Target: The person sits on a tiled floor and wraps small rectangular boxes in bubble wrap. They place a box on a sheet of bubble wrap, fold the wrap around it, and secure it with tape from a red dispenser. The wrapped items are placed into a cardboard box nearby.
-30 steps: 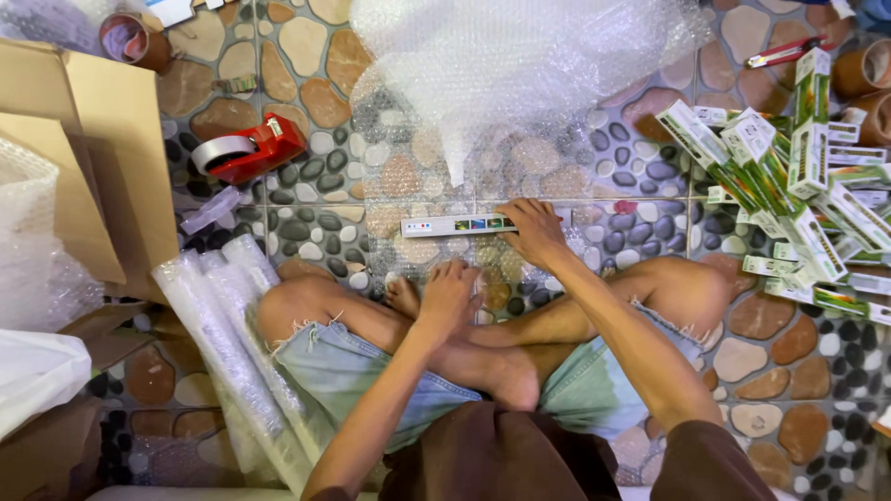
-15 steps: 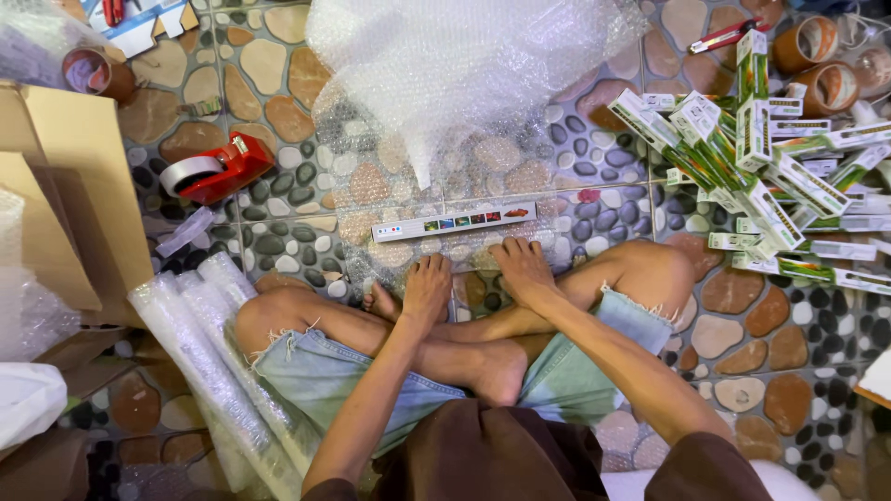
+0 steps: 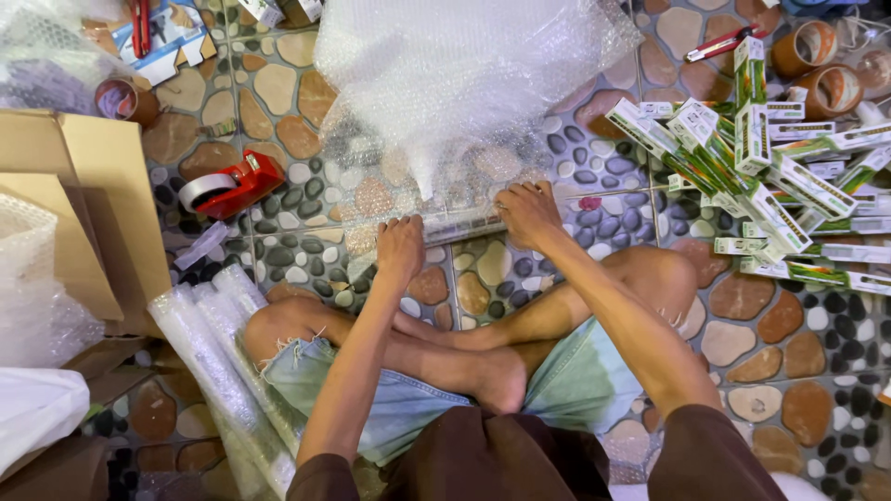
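Left hand (image 3: 399, 246) pressed down on the near edge of the bubble wrap (image 3: 464, 83), fingers curled over it, a little left of the middle of the frame. Right hand (image 3: 526, 211) just beside it, fingers bent and pinching the same edge. Between the two hands, a long thin box (image 3: 464, 225) half rolled into the wrap, only its white side peeking out; hard to tell more through the plastic.

Bubble wrap clear and bumpy, spread up from the hands into a big puffy heap at the top middle of the frame.

Under it all, a tiled floor (image 3: 798, 334) with a pebble pattern in brown, grey and cream. Bare crossed legs and pale blue shorts in the lower middle.

To the left, a red tape dispenser (image 3: 232, 186) on the floor, near the wrap. Further left, flat brown cardboard (image 3: 83, 204). In the lower left, rolled-up bundles of bubble wrap (image 3: 213, 353) resting against one knee.

On the right, a pile of long green and white boxes (image 3: 761, 176), tipped many ways. In the upper right, brown tape rolls (image 3: 817, 65).
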